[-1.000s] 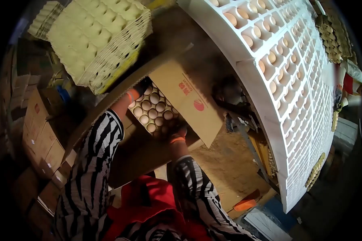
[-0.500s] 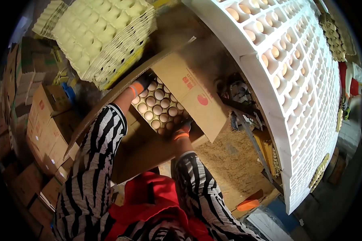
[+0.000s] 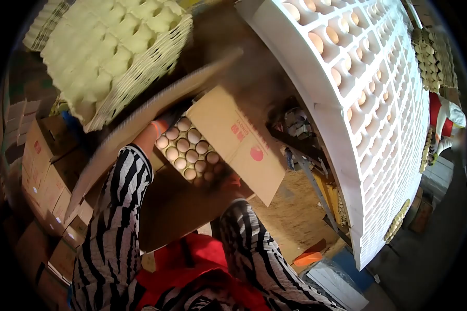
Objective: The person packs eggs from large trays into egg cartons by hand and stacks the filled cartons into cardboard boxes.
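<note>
A tray of eggs (image 3: 191, 155) lies inside an open cardboard box (image 3: 233, 137) with red print on its raised flap. My left hand (image 3: 172, 118), dark-gloved with an orange cuff, is at the tray's upper left edge; its fingers are hidden in shadow and behind the eggs. At the tray's lower right edge, down in the box, is my right hand (image 3: 229, 181), blurred and dark, with its fingers hard to make out. The eggs sit in rows in their cups between both hands.
A stack of pale egg trays (image 3: 114, 52) stands at upper left. On the right, a large white rack (image 3: 334, 135) holds many eggs. Cardboard boxes (image 3: 44, 176) are piled at left. An orange object (image 3: 307, 258) lies lower right. Part of another person (image 3: 446, 119) shows at far right.
The view has shifted, and the box with the egg tray now appears slightly further left and lower. Both hands remain at the tray's opposite edges. Another person shows more at far right.
</note>
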### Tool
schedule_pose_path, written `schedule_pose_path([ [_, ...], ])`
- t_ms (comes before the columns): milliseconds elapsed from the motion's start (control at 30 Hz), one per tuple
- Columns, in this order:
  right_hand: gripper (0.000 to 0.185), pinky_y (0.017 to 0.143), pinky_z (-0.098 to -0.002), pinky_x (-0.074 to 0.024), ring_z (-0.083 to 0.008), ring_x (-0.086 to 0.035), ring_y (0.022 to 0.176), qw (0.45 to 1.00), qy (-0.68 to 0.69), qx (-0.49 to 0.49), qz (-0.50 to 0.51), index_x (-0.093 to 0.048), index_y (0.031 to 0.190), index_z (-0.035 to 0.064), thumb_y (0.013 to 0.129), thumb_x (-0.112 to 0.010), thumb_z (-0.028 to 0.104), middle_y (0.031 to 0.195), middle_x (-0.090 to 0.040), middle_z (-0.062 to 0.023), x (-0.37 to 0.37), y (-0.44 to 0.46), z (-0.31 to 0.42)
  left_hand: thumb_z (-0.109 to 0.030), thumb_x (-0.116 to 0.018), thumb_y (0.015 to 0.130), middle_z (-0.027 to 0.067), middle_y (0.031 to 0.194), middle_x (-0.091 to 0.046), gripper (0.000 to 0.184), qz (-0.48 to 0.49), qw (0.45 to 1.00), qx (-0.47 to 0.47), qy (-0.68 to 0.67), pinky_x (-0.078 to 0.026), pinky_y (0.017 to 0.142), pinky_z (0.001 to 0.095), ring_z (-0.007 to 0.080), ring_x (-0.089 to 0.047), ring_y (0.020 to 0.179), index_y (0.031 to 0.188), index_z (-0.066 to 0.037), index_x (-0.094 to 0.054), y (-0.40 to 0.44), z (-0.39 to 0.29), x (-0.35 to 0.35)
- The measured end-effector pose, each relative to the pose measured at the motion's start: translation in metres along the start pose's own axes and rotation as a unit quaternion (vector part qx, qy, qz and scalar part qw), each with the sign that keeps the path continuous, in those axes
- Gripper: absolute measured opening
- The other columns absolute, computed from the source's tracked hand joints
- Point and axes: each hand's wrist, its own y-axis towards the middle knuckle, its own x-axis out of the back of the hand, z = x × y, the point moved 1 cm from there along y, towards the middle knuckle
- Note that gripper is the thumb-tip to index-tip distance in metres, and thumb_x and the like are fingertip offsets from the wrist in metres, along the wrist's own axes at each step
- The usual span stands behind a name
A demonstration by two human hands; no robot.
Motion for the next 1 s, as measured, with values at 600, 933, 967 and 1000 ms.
schedule_pose_path([
  [600, 0.065, 0.097, -0.0434, -0.0450, -0.0265, -0.053, 0.115, 0.994, -0.082, -0.035, 0.058, -0.050, 0.132, 0.0133, 0.091, -0.039, 0.063, 0.125, -0.056, -0.0078, -0.015, -0.076, 0.007, -0.032, -0.043, 0.100, 0.0159, 0.134, -0.054, 0.043, 0.033, 0.997, 0.023, -0.060, -0.037, 0.102, 0.0364, 0.0294, -0.050, 0.123, 0.132, -0.005, -0.052, -0.054, -0.009, 0.031],
  [933, 0.048, 0.093, -0.0356, -0.0469, -0.0230, -0.051, 0.117, 0.964, -0.137, 0.053, 0.222, -0.031, 0.138, 0.0033, 0.096, -0.046, 0.020, 0.128, -0.050, -0.0126, -0.033, -0.211, 0.014, -0.023, -0.042, 0.101, 0.0035, 0.124, -0.059, 0.038, 0.025, 0.959, 0.115, -0.256, -0.042, 0.095, 0.0303, 0.0147, -0.054, 0.110, 0.134, -0.006, -0.051, -0.178, -0.062, 0.140],
  [967, 0.047, 0.087, -0.0332, -0.0468, -0.0212, -0.050, 0.110, 0.944, -0.232, 0.084, 0.218, -0.032, 0.138, 0.0037, 0.094, -0.046, 0.016, 0.124, -0.051, -0.0120, -0.024, -0.222, 0.015, -0.022, -0.042, 0.100, 0.0038, 0.124, -0.059, 0.038, 0.028, 0.944, 0.151, -0.294, -0.042, 0.095, 0.0302, 0.0141, -0.054, 0.109, 0.134, -0.006, -0.051, -0.201, -0.072, 0.153],
  [1000, 0.048, 0.082, -0.0308, -0.0467, -0.0195, -0.050, 0.104, 0.914, -0.329, 0.116, 0.209, -0.033, 0.138, 0.0042, 0.093, -0.046, 0.012, 0.120, -0.052, -0.0114, -0.016, -0.233, 0.016, -0.022, -0.042, 0.100, 0.0042, 0.124, -0.059, 0.038, 0.030, 0.925, 0.184, -0.330, -0.042, 0.094, 0.0300, 0.0135, -0.053, 0.109, 0.134, -0.005, -0.051, -0.222, -0.081, 0.161],
])
